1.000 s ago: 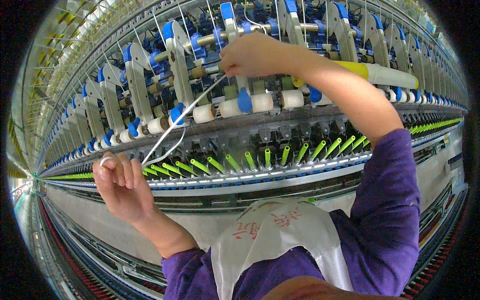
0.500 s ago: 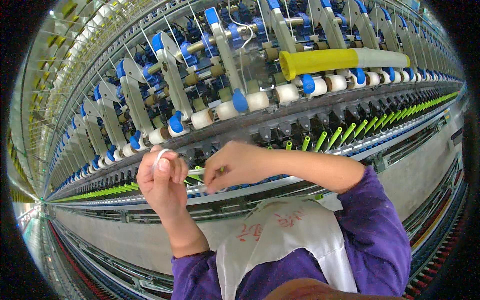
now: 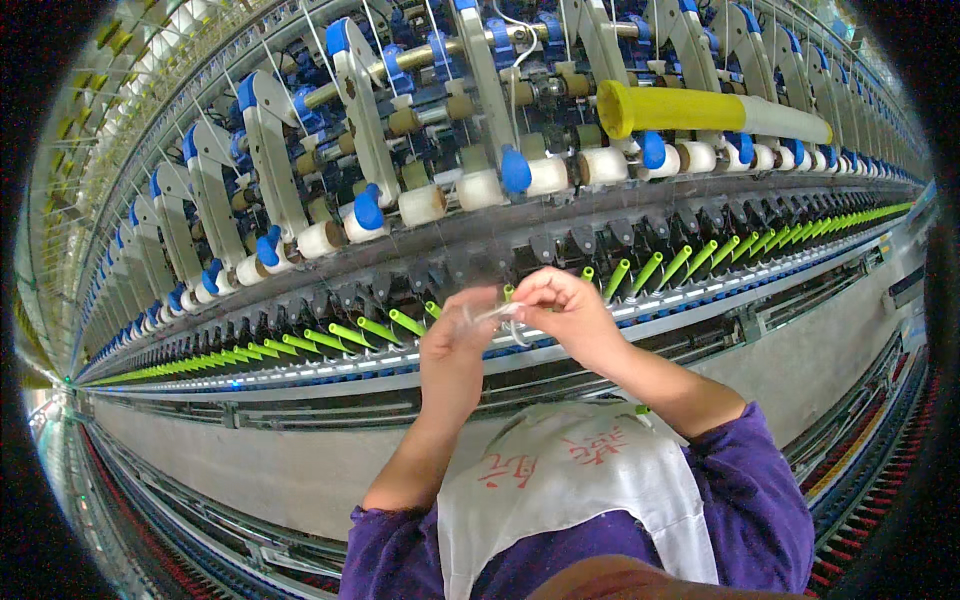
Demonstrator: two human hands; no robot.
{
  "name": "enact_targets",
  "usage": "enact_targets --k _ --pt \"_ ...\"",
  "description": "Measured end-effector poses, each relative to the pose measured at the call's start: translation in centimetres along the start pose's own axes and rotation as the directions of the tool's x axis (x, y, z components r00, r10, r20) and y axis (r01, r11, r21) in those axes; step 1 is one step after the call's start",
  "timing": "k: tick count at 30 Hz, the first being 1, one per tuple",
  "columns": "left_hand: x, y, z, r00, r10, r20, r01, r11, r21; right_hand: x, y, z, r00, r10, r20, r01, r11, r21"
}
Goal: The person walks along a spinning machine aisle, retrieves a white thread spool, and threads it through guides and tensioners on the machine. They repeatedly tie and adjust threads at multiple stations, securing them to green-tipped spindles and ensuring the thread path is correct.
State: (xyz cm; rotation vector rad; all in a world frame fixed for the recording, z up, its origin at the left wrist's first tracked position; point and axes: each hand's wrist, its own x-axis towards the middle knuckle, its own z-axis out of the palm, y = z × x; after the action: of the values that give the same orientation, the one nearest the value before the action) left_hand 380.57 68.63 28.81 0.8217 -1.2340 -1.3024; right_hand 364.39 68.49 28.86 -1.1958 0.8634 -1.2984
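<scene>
two bare hands (image 3: 572, 318), two purple sleeves (image 3: 755, 490), one white apron (image 3: 570, 490), one yellow-and-white tube (image 3: 680, 109)

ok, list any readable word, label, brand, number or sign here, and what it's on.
White apron: red characters across its upper part, not transcribed here.
Blue lever: any marking too small to read.
Yellow tube: no lettering visible.

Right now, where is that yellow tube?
In the head view, the yellow tube is in the upper right, just above the white rollers, farther up and right than the right hand.
</scene>
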Motion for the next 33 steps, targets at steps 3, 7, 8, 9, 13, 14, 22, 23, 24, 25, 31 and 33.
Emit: enact_targets --k 3,7,8,9,13,14,22,23,24,25,31,33 --pt "-1.4 -1.2 1.2 0.997 -0.080 0.005 0.078 0.949 -0.305 -2.0 2.8 -0.4 0.974 0.184 0.130 -0.195 0.978 0.072" --pt "-4.6 -4.4 -0.1 0.982 -0.178 0.060 0.178 0.781 -0.598 -5.4 6.6 -3.7 0.905 0.283 0.316 -0.162 0.920 -0.358" --pt "-6.1 -5.4 -0.8 0.974 -0.221 0.044 0.192 0.710 -0.678 -6.3 7.4 -5.4 0.887 0.261 0.381 -0.057 0.881 -0.470" --pt "-7.8 -6.4 -1.9 0.972 -0.233 0.019 0.204 0.805 -0.557 -7.5 8.3 -7.2 0.854 0.338 0.396 0.039 0.718 -0.695" --pt "-21.4 -10.9 -4.1 0.939 -0.342 -0.030 0.259 0.647 0.717 -14.9 11.3 -14.4 0.655 0.673 0.344 0.191 0.292 -0.937" --pt "-25.3 -12.4 -4.0 0.919 -0.391 0.044 0.246 0.659 0.711 -16.5 12.1 -15.9 0.549 0.789 0.277 0.057 0.295 -0.954" --pt "-29.2 -19.8 -8.0 0.384 -0.922 -0.041 0.295 0.081 0.952 -20.3 16.3 -13.7 0.578 0.714 0.396 0.214 0.335 -0.918" --pt "-29.0 -20.2 -8.3 0.379 -0.924 -0.042 0.264 0.065 0.962 -19.4 16.1 -12.2 0.565 0.707 0.424 0.302 0.301 -0.905" --pt "-29.1 -20.6 -8.9 0.401 -0.916 -0.021 0.244 0.084 0.966 -18.6 15.9 -10.4 0.556 0.692 0.461 0.329 0.326 -0.886" --pt "-29.7 -21.3 -9.9 0.426 -0.905 -0.008 0.237 0.103 0.966 -17.8 15.7 -8.4 0.561 0.662 0.497 0.351 0.354 -0.867" --pt "-40.3 -21.9 -23.7 0.777 -0.603 0.183 0.195 0.506 0.840 -14.7 17.3 10.0 0.594 0.586 0.551 0.399 0.380 -0.835" --pt "-44.7 -17.6 -28.9 0.892 -0.435 0.122 0.206 0.632 0.747 -14.3 18.9 17.3 0.562 0.551 0.617 0.448 0.424 -0.787"
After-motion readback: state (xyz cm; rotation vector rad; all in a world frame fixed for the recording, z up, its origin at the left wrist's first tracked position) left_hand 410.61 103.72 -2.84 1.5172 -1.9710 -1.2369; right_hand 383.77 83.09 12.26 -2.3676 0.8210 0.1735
